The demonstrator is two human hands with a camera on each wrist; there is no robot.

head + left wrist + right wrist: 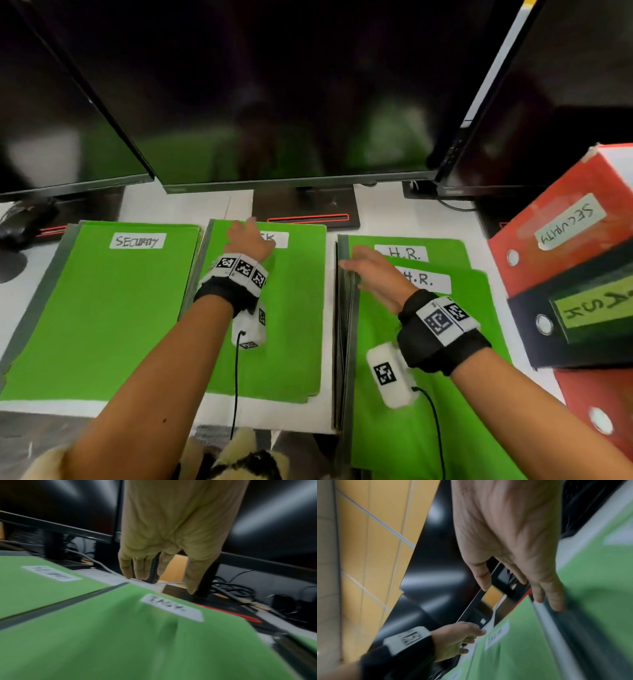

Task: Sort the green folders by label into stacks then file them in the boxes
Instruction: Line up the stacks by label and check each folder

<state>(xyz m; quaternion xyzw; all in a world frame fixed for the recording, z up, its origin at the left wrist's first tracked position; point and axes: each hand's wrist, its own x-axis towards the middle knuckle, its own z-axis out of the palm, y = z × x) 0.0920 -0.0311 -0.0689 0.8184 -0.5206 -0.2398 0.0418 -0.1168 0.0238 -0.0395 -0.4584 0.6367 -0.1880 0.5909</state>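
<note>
Three stacks of green folders lie side by side on the white desk. The SECURITY stack (102, 308) is at the left, the TASK stack (294, 325) in the middle and the H.R. stack (428, 428) at the right. My left hand (246, 233) hovers over the far end of the TASK stack (120, 635) with straight fingers (140, 569) and holds nothing. My right hand (356, 260) reaches flat to the left edge of the H.R. stack, whose top folder lies shifted nearer than the one below. In the right wrist view its fingers (554, 599) lie straight along that edge.
A red box file labelled SECURITY (548, 246) leans at the right, above a black one labelled TASK (582, 318) and another red one (603, 411). Three dark monitors (274, 102) stand behind the stacks, with a stand base (308, 209) just beyond the TASK stack. A black object (24, 219) sits far left.
</note>
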